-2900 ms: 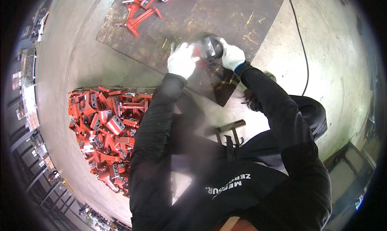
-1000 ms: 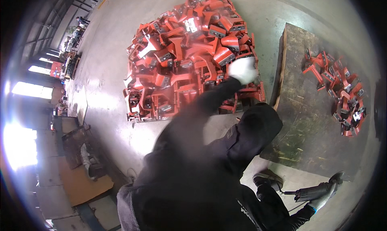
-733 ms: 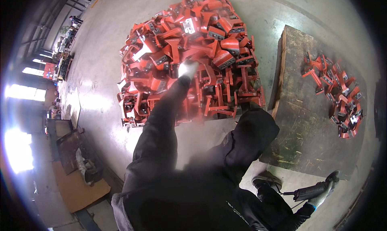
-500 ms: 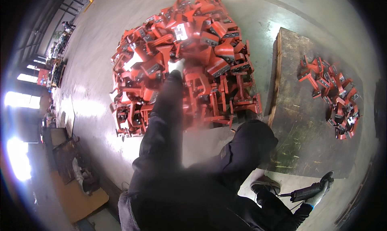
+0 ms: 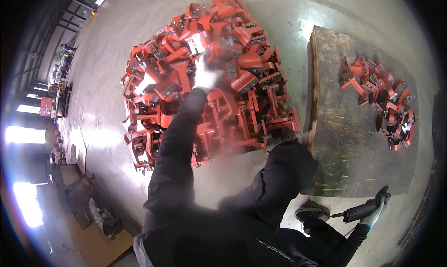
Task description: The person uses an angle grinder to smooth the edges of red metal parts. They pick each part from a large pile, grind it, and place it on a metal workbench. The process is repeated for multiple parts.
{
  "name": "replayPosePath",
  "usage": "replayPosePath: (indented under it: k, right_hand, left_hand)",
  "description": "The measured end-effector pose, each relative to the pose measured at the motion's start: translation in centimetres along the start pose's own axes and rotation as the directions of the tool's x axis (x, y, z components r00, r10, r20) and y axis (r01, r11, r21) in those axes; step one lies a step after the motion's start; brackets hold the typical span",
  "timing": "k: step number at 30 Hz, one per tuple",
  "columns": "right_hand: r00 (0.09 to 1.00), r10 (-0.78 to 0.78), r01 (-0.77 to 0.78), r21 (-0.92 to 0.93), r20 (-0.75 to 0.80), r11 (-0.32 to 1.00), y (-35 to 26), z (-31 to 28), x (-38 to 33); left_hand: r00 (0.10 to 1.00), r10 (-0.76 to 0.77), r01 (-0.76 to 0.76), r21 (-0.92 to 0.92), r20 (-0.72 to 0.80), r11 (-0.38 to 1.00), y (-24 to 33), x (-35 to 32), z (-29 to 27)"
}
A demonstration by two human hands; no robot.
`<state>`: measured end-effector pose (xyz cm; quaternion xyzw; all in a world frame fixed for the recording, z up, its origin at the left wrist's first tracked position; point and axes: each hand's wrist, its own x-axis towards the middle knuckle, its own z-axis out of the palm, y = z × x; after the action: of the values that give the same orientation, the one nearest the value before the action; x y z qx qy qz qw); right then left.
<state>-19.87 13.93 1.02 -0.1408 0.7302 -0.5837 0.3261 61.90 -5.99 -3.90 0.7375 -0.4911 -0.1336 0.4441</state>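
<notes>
Your left hand (image 5: 205, 76) is over the big heap of red brackets (image 5: 247, 80); glare and blur, so can't tell if its fingers are apart or closed on one. Your right hand (image 5: 374, 215) is wrapped round the black grinder (image 5: 358, 212), just beside the dark slab (image 5: 344, 150). Progress: smaller batch of brackets (image 5: 379, 87) sits on the slab's far side, heap much larger. My read: most remain; can't tell which are finished.

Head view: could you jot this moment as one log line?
left hand: at red pile, grip unclear | right hand: holds grinder | board: more red parts on top
</notes>
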Motion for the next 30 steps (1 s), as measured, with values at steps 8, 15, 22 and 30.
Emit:
replayPosePath:
  k: [8, 15, 22, 30]
  right_hand:
    - [0.993, 0.118, -0.117, 0.089, -0.007, 0.989, 1.5, -4.2, 2.2]
    - [0.988, 0.156, -0.157, 0.083, 0.013, 0.984, 1.8, -3.5, 1.3]
    - [0.992, 0.003, -0.002, -0.008, 0.127, 1.000, -1.3, 0.4, -3.1]
    - [0.958, 0.012, -0.010, -0.009, 0.286, 1.000, -5.2, 2.6, -7.1]
  left_hand:
    - [0.883, -0.346, 0.466, -0.497, 0.319, 0.732, -6.1, 3.8, 3.1]
    - [0.888, 0.048, -0.279, 0.451, 0.458, 0.848, 2.4, 4.4, 2.3]
    - [0.548, 0.131, -0.803, 0.475, 0.826, 0.361, 13.8, 1.7, 9.8]
    - [0.387, 0.598, -0.886, 0.103, 0.702, 0.453, 29.6, -9.3, 21.9]
